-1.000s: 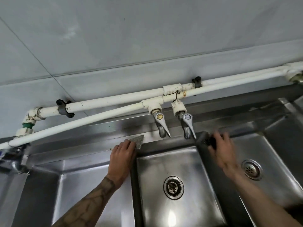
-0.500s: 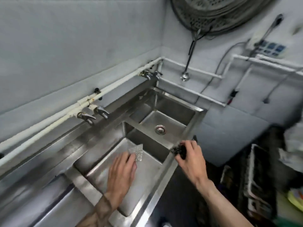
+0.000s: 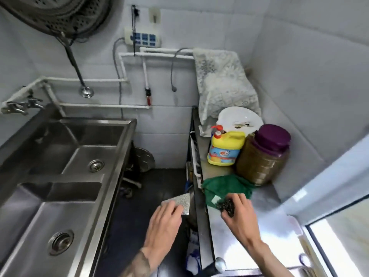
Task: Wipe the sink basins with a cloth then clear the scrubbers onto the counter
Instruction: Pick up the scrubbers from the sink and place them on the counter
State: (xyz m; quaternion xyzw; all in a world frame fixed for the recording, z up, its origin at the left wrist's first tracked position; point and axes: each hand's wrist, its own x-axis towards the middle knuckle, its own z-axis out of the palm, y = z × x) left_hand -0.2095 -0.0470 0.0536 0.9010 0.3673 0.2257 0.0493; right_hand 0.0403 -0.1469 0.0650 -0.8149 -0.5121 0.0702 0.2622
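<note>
Fingers [image 3: 242, 198] clutch dark scrubber [image 3: 226, 207] (above the counter [image 3: 267, 198]).

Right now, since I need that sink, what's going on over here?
A person holds two scrubbers. The right hand grips a dark wire scrubber over the counter, by a green cloth. The left hand holds a flat silver pad over the floor gap, short of the counter. The sink basins in view hold no scrubbers.

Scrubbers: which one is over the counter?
The dark wiry scrubber, gripped in the right hand, is above the steel counter by the green cloth. The flat silver scrubber in the left hand hangs over the floor.
</note>
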